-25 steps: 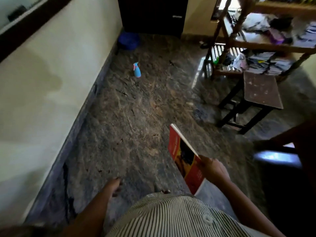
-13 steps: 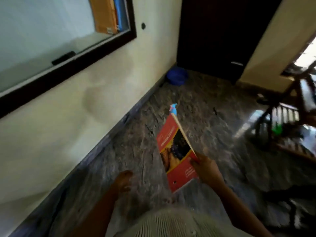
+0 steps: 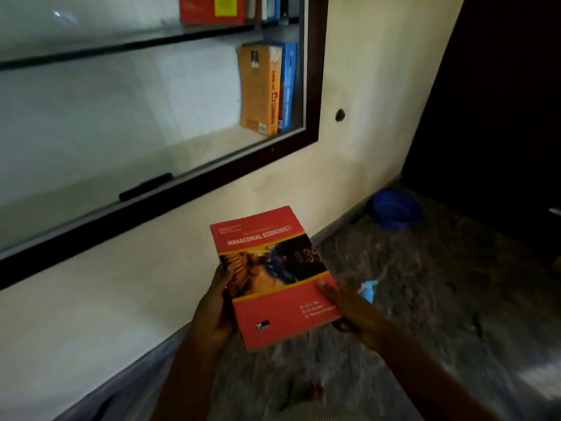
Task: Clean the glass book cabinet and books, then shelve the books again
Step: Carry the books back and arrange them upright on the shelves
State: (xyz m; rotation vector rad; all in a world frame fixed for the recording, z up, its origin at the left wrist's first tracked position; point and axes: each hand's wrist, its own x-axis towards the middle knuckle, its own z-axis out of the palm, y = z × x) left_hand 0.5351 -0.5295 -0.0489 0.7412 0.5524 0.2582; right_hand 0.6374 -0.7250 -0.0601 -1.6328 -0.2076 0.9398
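a red book (image 3: 273,278) sits just below the middle of the frame, cover up and slightly tilted, its title reading "managerial economics". both hands hold it: the left hand (image 3: 215,311) grips the left edge, one tip lapping onto the cover, and the right hand (image 3: 349,308) pinches the lower right corner, thumb on top and the other fingers hidden beneath. the book is in the air in front of a cream wall (image 3: 364,71), below the glass cabinet (image 3: 312,86) that fills the upper left of the frame.

the cabinet has a dark frame and a glass front with a small black handle (image 3: 145,186) near its bottom edge. inside, at the right end of the lower shelf, an orange book (image 3: 258,89) stands upright with a blue book (image 3: 288,83) touching it on the right. at the top edge of the frame a second red book (image 3: 212,7) stands on the shelf above, cut off.

at right, a blue bowl (image 3: 396,208) lies on the dark mottled floor (image 3: 440,299) near a dark door (image 3: 501,117). a light blue spray bottle (image 3: 368,288) shows just right of the held book — partly hidden by the right hand.
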